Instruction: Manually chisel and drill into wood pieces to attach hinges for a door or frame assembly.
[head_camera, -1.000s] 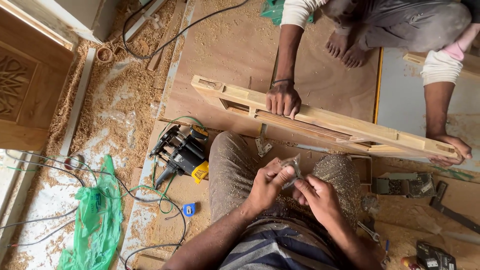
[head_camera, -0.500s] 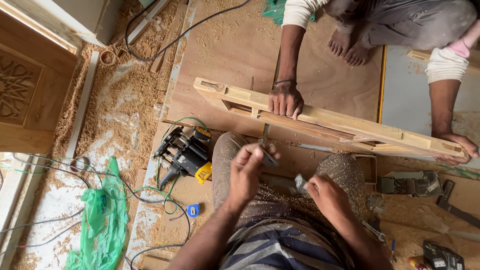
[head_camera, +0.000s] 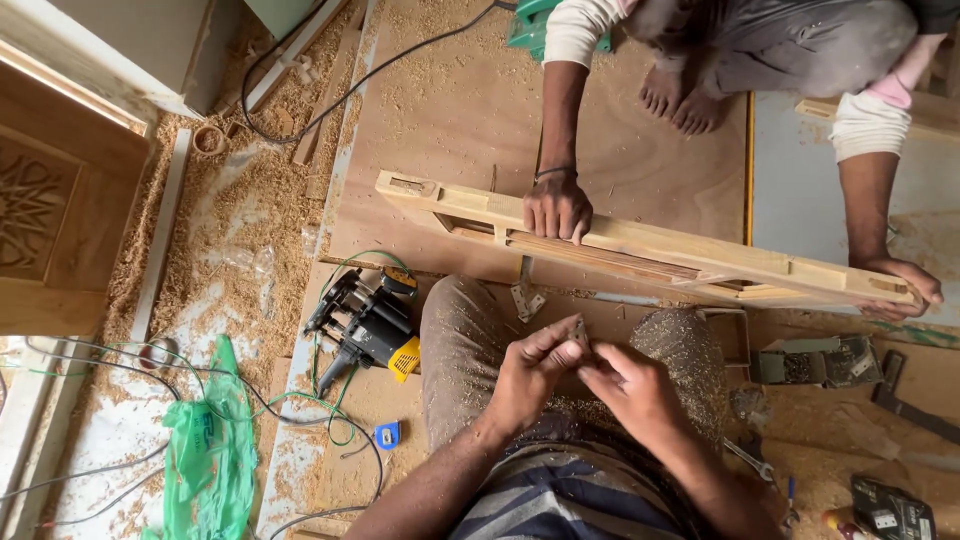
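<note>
My left hand (head_camera: 532, 378) and my right hand (head_camera: 636, 388) meet over my lap, fingertips pinched together on a small metal hinge (head_camera: 578, 331). Another small hinge (head_camera: 524, 299) lies on the board just beyond my knee. In front of me a long wooden frame piece (head_camera: 640, 243) lies across a plywood sheet (head_camera: 450, 120). A person sitting opposite holds it with one hand (head_camera: 558, 207) near its left part and the other hand (head_camera: 905, 283) at its right end.
A black and yellow power router (head_camera: 365, 325) with green cable sits left of my leg. A green plastic bag (head_camera: 208, 450), a blue tape measure (head_camera: 388, 434) and thick sawdust lie on the left. An open box of screws (head_camera: 815, 362) and tools lie right. A carved door panel (head_camera: 45, 215) stands far left.
Half a second ago my left hand was stretched forward toward the frame piece; it has come back and joined my right hand over my lap, with the small hinge between the fingertips.
</note>
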